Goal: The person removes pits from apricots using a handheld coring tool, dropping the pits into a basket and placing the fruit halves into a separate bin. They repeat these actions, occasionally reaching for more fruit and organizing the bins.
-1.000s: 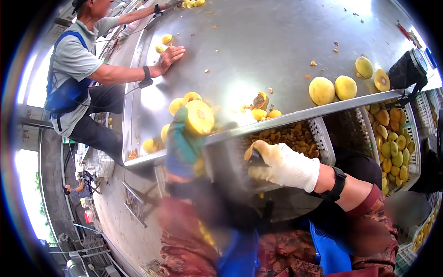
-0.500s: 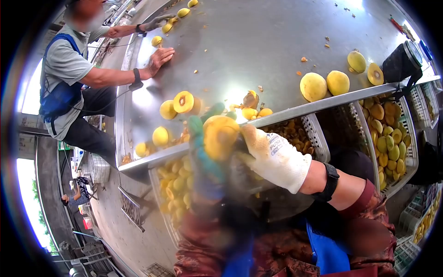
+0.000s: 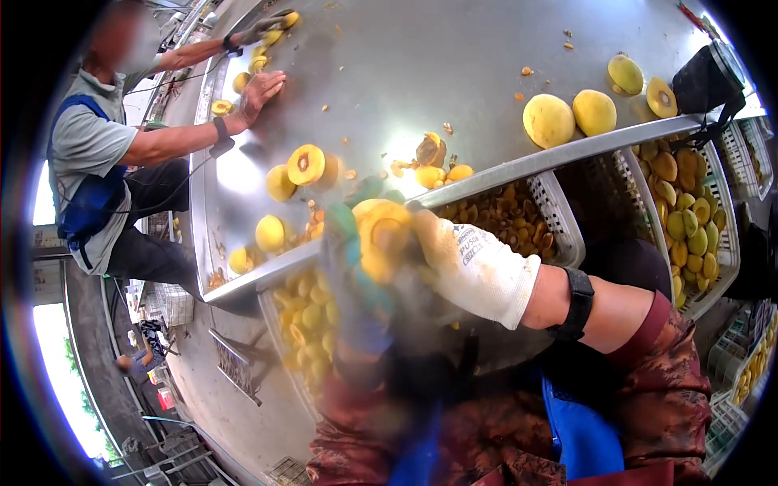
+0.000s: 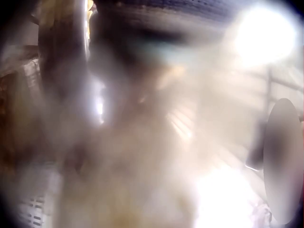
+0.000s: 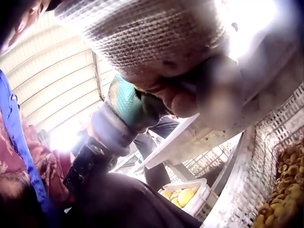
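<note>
My left hand (image 3: 347, 263), in a green and blue glove, grips a halved yellow fruit (image 3: 379, 220), round like a large peach, its cut face turned up in the head view. Against the fruit's right side works my right hand (image 3: 478, 255) in a white knitted glove with stained fingertips. Its fingers curl round a tool with a dark rounded end (image 5: 221, 90), seen in the right wrist view; I cannot tell the tool's kind. Both hands are close together just off the table edge. The left wrist view is mostly blurred.
A metal table (image 3: 389, 65) carries whole yellow fruits (image 3: 548, 121), a cut half (image 3: 305, 164), scraps and a black container (image 3: 707, 79). Below its edge stand crates of brownish pieces (image 3: 519, 231) and of yellow-green fruit (image 3: 693, 235). Another person (image 3: 105, 146) leans over the table's left side.
The left hand moved right and lower, away from a fruit half on the table, and joined the right hand. Both hands then stayed together while the view shifted slightly.
</note>
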`<state>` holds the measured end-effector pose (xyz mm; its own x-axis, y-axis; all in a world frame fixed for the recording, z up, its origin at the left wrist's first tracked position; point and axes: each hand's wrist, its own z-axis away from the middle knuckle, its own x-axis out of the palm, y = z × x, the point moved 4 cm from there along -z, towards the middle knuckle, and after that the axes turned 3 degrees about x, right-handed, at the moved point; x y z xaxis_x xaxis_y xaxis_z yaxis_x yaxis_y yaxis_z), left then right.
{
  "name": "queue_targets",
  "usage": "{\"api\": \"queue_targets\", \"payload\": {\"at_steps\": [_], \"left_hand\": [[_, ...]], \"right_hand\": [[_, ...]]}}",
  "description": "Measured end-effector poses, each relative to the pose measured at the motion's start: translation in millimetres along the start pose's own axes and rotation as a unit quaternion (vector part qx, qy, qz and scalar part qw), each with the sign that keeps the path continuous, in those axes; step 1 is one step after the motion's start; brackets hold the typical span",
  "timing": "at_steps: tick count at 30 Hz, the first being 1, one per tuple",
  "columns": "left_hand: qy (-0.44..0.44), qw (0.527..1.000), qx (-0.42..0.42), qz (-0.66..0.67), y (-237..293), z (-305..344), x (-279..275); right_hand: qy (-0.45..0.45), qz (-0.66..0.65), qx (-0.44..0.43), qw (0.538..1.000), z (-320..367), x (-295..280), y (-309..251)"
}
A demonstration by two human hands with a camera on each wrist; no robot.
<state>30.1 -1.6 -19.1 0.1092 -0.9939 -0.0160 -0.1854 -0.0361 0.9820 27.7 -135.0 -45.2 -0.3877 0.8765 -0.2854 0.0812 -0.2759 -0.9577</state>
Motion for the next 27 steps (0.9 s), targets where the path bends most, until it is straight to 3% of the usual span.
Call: {"api": "queue_targets", "payload": {"at_steps": [3, 5, 8, 11, 12, 15, 18, 19, 21, 24, 25, 27], "left_hand": [[-0.027, 0.99, 0.053, -0.126, -0.7, 1.7, -5.7], [-0.03, 0.994, 0.028, -0.099, 6.1, 2.6, -3.8], [-0.064, 0.989, 0.008, -0.134, 6.5, 0.9, -4.6], [-0.044, 0.997, -0.069, 0.012, -2.2, -6.7, -4.1], [-0.035, 0.997, -0.057, 0.038, 0.2, -7.8, -1.5], [-0.014, 0.995, -0.015, 0.093, 1.9, -8.7, 0.0], [-0.036, 0.992, 0.122, 0.013, 4.3, -8.9, -2.6], [-0.032, 0.992, 0.121, 0.011, 4.5, -7.2, -3.4], [-0.022, 0.993, 0.118, 0.008, 7.1, -2.1, -4.2], [-0.036, 0.996, 0.028, 0.075, 5.4, -3.9, -1.8], [-0.088, 0.988, -0.017, 0.128, 7.7, -7.6, -0.3], [-0.066, 0.986, -0.055, 0.144, 4.8, -1.8, 4.3]], "right_hand": [[-0.002, 0.047, -0.079, 0.996, 1.1, 5.6, 3.0], [-0.067, -0.059, -0.001, 0.996, 2.6, 10.0, 7.8], [-0.099, -0.033, 0.021, 0.994, 5.4, 12.2, 5.1], [-0.077, -0.015, 0.015, 0.997, 1.1, 21.2, 12.3], [-0.064, -0.025, 0.017, 0.998, -1.5, 22.8, 15.1], [-0.173, -0.191, 0.163, 0.952, -4.7, -3.7, -21.9], [-0.208, -0.236, 0.201, 0.928, 3.5, -2.8, -29.9], [-0.175, -0.21, 0.153, 0.95, 4.9, 1.0, -25.7], [-0.191, -0.222, 0.153, 0.944, 5.5, 7.4, -19.7], [-0.241, -0.223, 0.224, 0.918, 10.3, 9.5, -18.9], [-0.262, -0.22, 0.258, 0.904, 13.1, 11.0, -18.9], [-0.251, -0.227, 0.26, 0.904, 17.6, 13.6, -18.1]]}}
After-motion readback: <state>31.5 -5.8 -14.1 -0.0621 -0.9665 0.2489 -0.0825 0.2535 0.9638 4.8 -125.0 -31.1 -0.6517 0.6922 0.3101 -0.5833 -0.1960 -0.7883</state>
